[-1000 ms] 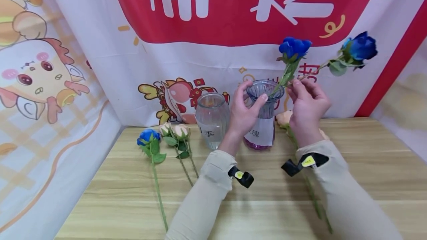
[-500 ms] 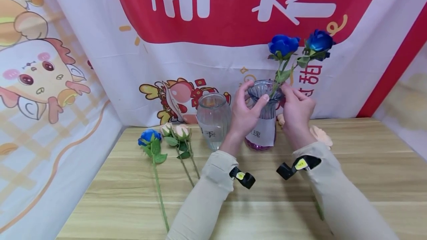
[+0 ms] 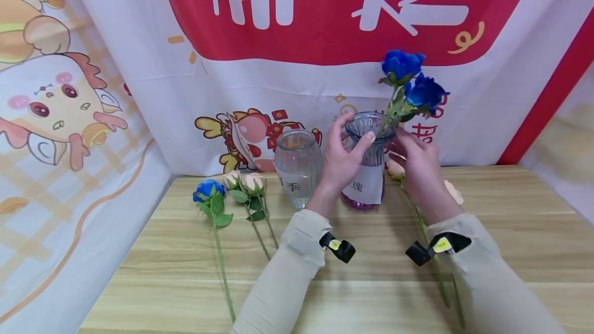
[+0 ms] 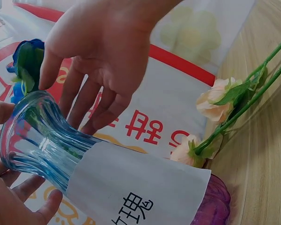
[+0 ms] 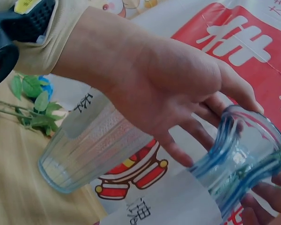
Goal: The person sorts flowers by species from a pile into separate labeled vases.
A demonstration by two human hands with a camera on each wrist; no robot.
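My left hand (image 3: 341, 161) holds the flared neck of a glass vase (image 3: 373, 156), its thumb at the near rim. The vase is bluish above and purple at its foot, with a white paper label in front. One blue rose (image 3: 401, 65) and a second blue rose (image 3: 425, 92) lean to the right out of its mouth. In the left wrist view, their green stems show through the glass. My right hand (image 3: 419, 169) is beside the neck, just under the lower bloom. Its fingers (image 4: 86, 98) are extended and hold nothing.
Left of it stands a clear labelled vase (image 3: 297, 164). Further left on the wooden table (image 3: 162, 272) lie a blue rose (image 3: 209, 190) and two pale roses (image 3: 253, 183). More peach roses (image 4: 220, 101) lie at the right, under my right forearm. A printed cloth (image 3: 260, 86) hangs behind.
My right hand brought the second blue rose left into the vase's mouth, then let go and moved lower. That rose now sits lower beside the first. My left hand stays on the vase.
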